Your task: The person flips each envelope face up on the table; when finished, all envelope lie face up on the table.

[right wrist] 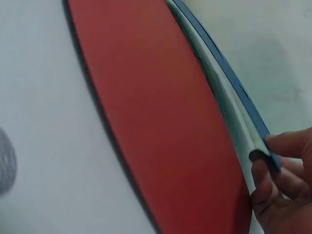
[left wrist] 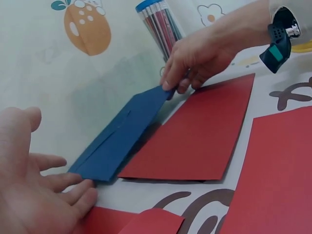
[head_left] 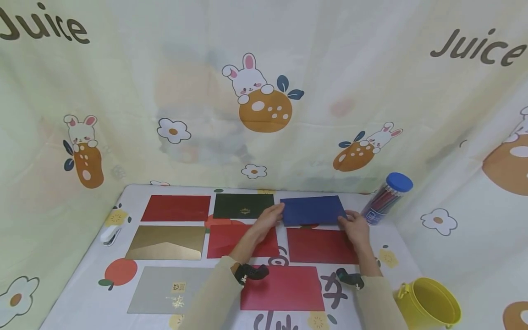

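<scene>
A blue envelope lies at the back right of the table, its right end raised a little. Thumb and fingers of my right hand pinch its near right corner, as the right wrist view also shows. My left hand is at the opposite end, with fingers spread and fingertips touching the envelope's edge. Just in front lies a red envelope. Another red envelope is partly under my left forearm. To the left of the blue one is a dark green envelope with a gold emblem.
More envelopes lie in rows: dark red, gold, grey and pinkish red. A blue-lidded jar of pencils stands right of my right hand. A yellow bucket sits front right, a white stapler far left.
</scene>
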`<state>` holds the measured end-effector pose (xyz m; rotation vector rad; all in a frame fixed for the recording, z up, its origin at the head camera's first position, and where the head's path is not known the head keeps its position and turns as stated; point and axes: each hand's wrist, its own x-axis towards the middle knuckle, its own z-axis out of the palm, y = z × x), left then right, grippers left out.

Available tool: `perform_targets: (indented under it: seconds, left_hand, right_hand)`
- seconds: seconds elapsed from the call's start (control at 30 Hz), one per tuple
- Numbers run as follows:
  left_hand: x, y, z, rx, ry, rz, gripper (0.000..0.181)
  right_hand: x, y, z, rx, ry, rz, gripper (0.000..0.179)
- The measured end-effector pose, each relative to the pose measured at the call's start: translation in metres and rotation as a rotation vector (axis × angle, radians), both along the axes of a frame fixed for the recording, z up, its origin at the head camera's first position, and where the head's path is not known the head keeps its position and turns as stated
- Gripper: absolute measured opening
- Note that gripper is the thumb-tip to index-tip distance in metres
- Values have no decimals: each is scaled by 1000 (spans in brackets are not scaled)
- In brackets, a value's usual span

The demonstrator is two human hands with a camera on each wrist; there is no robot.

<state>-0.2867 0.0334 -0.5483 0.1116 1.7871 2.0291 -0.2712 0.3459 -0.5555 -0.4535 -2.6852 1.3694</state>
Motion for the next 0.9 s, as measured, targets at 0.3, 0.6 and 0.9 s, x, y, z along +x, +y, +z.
perform_targets:
  seconds: [0.3, 0.6, 0.9]
  left_hand:
    - [3, 2, 1, -15, -3, 17, 66]
    - [6, 3, 4, -14, 2, 8, 64]
    - [7, 1, 2, -49, 17, -3, 64]
  right_hand:
    - [-1, -4, 0, 108, 20, -17, 49]
    - [-3, -5, -2, 217, 15, 10, 48]
    - [-3, -7, -2, 272, -10, 38, 52]
